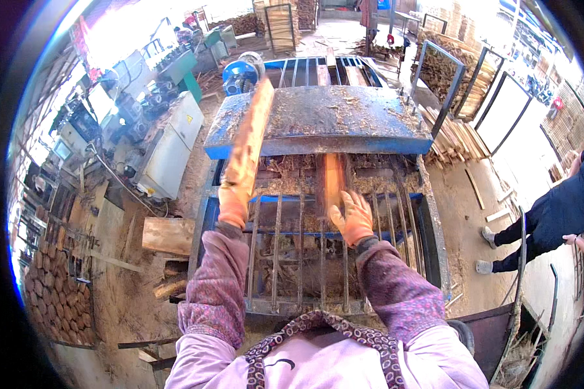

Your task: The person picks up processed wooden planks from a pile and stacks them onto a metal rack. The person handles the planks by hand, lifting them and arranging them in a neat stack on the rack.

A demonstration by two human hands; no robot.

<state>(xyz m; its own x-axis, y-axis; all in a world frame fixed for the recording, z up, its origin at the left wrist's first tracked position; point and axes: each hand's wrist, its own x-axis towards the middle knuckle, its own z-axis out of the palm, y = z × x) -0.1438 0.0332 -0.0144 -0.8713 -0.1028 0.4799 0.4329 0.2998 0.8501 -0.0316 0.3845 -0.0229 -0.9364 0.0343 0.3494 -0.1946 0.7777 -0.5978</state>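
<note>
My gloved left hand [233, 202] is closed around the lower end of a rough wooden board [250, 136]. This board is tilted up over the left side of the blue machine's dusty cover [324, 117]. A second board [333, 183] lies on the metal bars [300, 253] of the infeed, its far end hidden under the cover. At its near right edge is my gloved right hand [353, 217], fingers stretched out and apart. The hand touches or nearly touches the board; blur hides which. Sawdust and chips cover the machine.
Boards [323, 74] lie beyond the cover. A blue motor [240, 72] sits at its far left. A grey cabinet [172, 146] stands left, above a loose timber block [169, 233]. Stacked boards [454, 139] and metal frames are at right, where another person [551, 207] stands.
</note>
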